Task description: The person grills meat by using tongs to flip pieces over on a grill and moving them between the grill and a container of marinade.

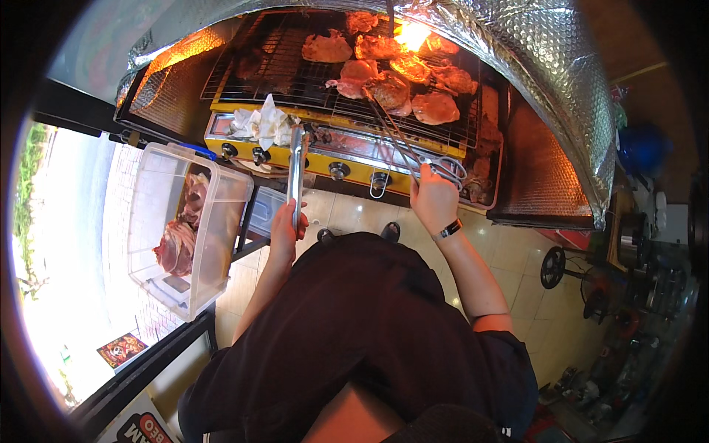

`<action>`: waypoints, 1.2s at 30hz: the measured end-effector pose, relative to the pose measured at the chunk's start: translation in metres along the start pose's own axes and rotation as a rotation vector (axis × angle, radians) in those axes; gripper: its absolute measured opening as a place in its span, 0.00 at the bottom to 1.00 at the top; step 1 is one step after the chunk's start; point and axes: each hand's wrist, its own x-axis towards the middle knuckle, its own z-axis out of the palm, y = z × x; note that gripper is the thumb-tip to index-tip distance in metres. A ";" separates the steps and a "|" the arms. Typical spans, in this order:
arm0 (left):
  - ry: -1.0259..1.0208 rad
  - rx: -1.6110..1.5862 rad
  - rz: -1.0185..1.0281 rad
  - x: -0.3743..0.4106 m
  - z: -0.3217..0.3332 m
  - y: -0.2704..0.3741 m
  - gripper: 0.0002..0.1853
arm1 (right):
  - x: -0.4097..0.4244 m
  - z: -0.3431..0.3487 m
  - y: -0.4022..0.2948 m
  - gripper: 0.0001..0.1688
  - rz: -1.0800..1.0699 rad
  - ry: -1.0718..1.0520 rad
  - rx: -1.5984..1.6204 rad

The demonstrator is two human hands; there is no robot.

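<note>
My left hand (287, 224) grips metal tongs (297, 171), pointing up toward the grill's front ledge. My right hand (436, 198) is closed around long, thin two-armed metal tongs (394, 132). Their tips reach a browned meat slice (389, 91) on the wire grill rack (343, 111); whether they pinch it I cannot tell. Pale loops (451, 169), perhaps handles, show beside my right fingers. Several paler meat slices, such as one slice (436, 108) at the right, lie around the browned one. A bright flame (412, 36) rises among those at the back.
Crumpled white tissues (265, 123) sit on the grill's metal ledge, above its control knobs (339, 171). To the left, a clear plastic bin (219, 232) holds raw meat (177, 246). Foil insulation (532, 66) hoods the grill. A wire handle (381, 188) juts out at the front.
</note>
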 end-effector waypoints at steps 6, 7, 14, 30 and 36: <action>0.000 -0.032 0.013 0.001 0.002 0.001 0.20 | 0.012 -0.026 0.018 0.16 0.111 0.037 0.235; 0.008 -0.027 0.008 0.001 0.002 0.001 0.20 | 0.015 -0.030 0.022 0.17 0.155 0.016 0.296; -0.001 -0.041 0.002 0.004 0.002 -0.002 0.20 | 0.062 0.003 0.074 0.17 0.395 0.138 1.044; -0.001 -0.028 -0.002 0.006 0.015 -0.005 0.19 | 0.098 0.031 0.127 0.14 0.612 0.166 1.203; 0.007 -0.023 -0.017 0.011 0.017 -0.007 0.20 | -0.031 -0.043 0.150 0.18 0.729 0.332 0.847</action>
